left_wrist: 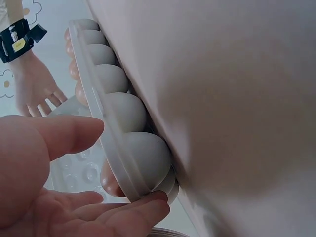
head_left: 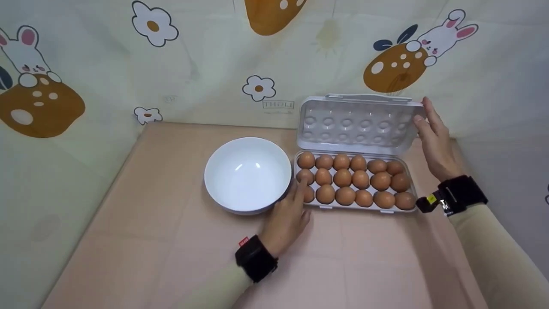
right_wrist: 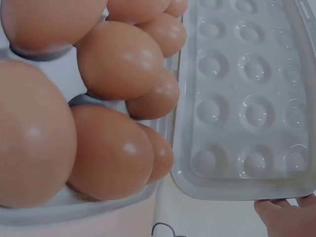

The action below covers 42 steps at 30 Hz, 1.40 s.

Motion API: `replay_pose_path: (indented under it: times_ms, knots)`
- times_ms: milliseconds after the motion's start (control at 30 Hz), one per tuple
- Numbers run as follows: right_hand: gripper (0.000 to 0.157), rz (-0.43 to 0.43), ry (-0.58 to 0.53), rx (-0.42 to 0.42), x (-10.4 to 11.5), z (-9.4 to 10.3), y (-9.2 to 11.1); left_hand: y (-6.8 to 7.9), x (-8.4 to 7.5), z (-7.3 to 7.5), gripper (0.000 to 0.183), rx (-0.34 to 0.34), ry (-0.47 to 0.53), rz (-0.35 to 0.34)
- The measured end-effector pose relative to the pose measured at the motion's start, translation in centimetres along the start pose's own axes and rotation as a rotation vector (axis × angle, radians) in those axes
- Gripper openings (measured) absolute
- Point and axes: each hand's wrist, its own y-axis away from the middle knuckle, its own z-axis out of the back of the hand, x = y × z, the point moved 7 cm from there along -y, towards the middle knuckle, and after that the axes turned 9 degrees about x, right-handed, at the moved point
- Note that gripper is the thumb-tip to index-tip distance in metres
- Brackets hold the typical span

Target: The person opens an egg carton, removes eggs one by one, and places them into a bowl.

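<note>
A hinged plastic egg box (head_left: 356, 208) holds brown eggs (head_left: 343, 177) in rows, its translucent lid (head_left: 364, 146) tipped up at the back. My left hand (head_left: 285, 221) lies at the box's front left corner, fingers fairly straight against the left end and the thumb near the front edge; some left-end eggs are partly hidden. In the left wrist view the pale egg cups (left_wrist: 121, 111) show under the rim. My right hand (head_left: 437, 148) touches the lid's right edge with extended fingers. Its fingertips (right_wrist: 276, 210) meet that edge in the right wrist view.
Directly left of the egg box stands a white bowl (head_left: 248, 176), with no contents visible. Both stand on a pinkish cloth-covered table (head_left: 171, 214). A patterned curtain (head_left: 206, 56) hangs close behind the table's back edge.
</note>
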Motion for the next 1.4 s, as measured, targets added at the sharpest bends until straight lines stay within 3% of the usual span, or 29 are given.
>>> replay_pose_path:
  times_ms: [300, 433, 667, 900, 1400]
  knots:
    - [0.085, -0.074, -0.127, 0.165, -2.3, -1.6, -1.5, -0.2, 0.2, -0.2, 0.087, 0.013, -0.011, 0.033]
    - [0.085, -0.117, -0.123, 0.203, -3.3, -2.0, -1.4, -0.3, 0.3, -0.2, 0.088, 0.015, -0.023, 0.039]
    - [0.081, -0.143, -0.072, 0.237, -4.0, -2.1, -1.4, -0.3, 0.1, 0.0, 0.088, 0.005, -0.035, 0.02]
    - [0.08, -0.183, -0.068, 0.271, -4.7, -2.5, -1.3, 0.0, -0.3, 0.2, 0.079, -0.052, -0.098, -0.031]
    - [0.081, -0.209, 0.005, 0.244, -4.9, -2.6, -0.6, 0.3, 0.0, 0.0, 0.083, -0.026, -0.07, -0.022]
